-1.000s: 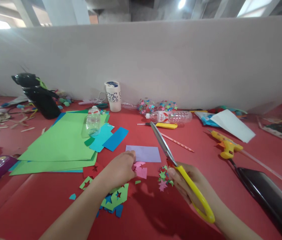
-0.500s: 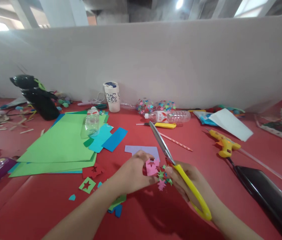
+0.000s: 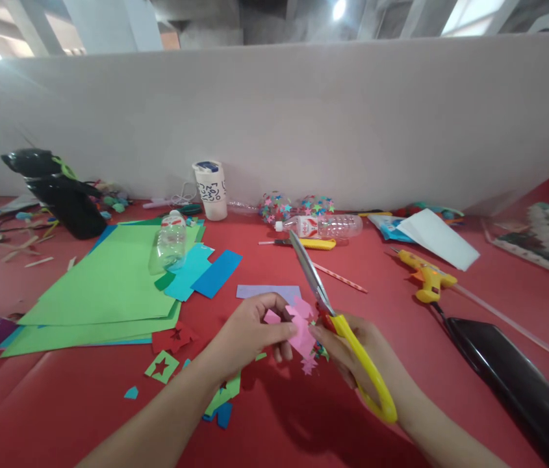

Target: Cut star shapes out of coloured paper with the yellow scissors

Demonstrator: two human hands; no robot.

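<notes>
Between the thumb and fingers of my left hand is a piece of pink paper, with its cut edges partly covered by the fingers. My right hand is closed on yellow-handled scissors; their blades point up and away, pressed together. The right fingertips touch or nearly touch the pink paper. Small coloured stars lie just below and behind it, partly hidden. A purple paper piece rests on the table beyond my left hand. Red and green star-cut scraps lie left of it.
Green paper sheets with a clear bottle on top lie to the left. At the back are a white cup, a lying bottle and a yellow cutter. A yellow glue gun and black case are right.
My left hand has turned the pink paper, which now shows a broader face toward the right fingertips. The scissors stay in my right hand. The whole view has shifted slightly.
</notes>
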